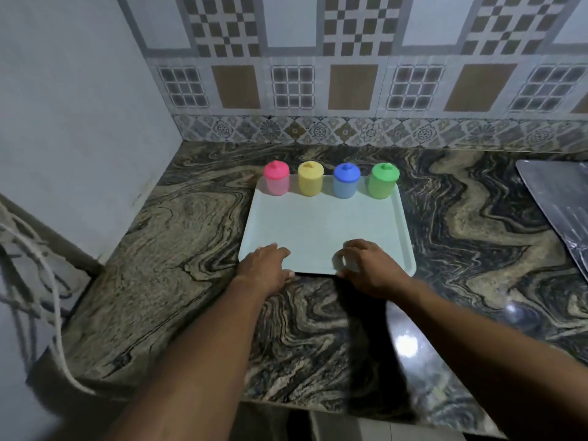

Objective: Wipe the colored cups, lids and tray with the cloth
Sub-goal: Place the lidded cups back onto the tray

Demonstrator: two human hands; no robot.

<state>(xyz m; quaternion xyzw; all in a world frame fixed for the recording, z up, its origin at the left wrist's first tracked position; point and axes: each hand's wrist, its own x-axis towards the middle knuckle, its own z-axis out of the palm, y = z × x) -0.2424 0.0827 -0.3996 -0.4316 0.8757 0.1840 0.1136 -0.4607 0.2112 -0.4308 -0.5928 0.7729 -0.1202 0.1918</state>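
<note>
From the head camera, a pale green tray (324,230) is seen lying on a swirled stone countertop (178,237), its long axis apparently running left to right, so that one long edge faces the person. Along the tray's far edge four cups are stood upright in a row: a pink cup (276,187) at the far left corner, then a yellow cup (310,186), a blue cup (345,189), and a green cup (381,187) at the far right corner. Each is closed by a matching lid, so the contents cannot be told. The near edge is grasped by both hands, fingers on top and thumbs beneath: the left hand (265,268) at the near left corner, the right hand (369,268) right of centre. The cups lie straight ahead of both hands. No cloth is seen. A metal sheet (560,198) lies at the countertop's right edge.
</note>
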